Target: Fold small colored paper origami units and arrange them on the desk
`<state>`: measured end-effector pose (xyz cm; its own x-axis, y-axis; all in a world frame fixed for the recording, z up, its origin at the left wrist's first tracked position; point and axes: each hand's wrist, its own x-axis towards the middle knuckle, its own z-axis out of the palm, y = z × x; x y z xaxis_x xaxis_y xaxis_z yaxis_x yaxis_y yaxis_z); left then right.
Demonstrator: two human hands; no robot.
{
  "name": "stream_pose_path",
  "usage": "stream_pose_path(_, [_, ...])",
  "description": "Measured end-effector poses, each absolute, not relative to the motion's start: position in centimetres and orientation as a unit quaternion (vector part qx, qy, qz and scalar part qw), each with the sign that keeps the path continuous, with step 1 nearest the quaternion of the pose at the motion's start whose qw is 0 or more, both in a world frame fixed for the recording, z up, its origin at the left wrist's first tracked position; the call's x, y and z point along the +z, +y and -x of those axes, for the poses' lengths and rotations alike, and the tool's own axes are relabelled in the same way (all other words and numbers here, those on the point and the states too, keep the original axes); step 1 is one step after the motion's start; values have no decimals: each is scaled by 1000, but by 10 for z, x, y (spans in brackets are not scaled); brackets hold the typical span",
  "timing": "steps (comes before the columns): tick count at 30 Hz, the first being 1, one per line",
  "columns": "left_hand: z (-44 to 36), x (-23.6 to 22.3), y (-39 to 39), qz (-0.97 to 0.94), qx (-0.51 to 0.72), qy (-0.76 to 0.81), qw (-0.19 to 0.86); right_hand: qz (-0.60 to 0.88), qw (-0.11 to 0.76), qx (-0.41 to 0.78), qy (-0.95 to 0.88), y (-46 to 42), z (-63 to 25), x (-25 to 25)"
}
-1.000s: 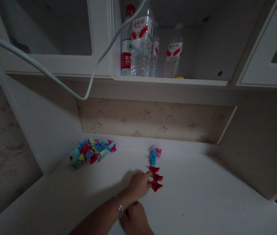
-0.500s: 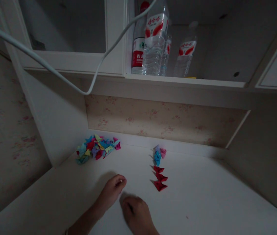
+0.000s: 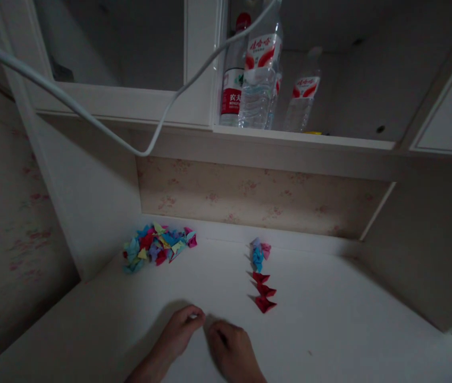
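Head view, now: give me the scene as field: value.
left hand: fingers curled, no held thing visible
right hand: curled, beside the left hand; contents hidden
red papers: three, folded, in a row beyond the right hand
blue paper: beyond the red row, pink paper beside it
pile: mixed-colour folded papers, far left on table
bottles: in open cabinet above
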<state>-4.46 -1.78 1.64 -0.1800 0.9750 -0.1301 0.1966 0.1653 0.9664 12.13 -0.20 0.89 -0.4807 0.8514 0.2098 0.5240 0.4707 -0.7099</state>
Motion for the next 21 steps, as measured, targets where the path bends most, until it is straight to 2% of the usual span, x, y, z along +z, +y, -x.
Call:
stream_pose_path(8, [39,51,-36,-420,451,613,494,425,265,259,-826,-11,-119,13])
stream_pose_path(21, [41,49,-36,-428,447,591,517,419,262,221,-841,-12,-118,11])
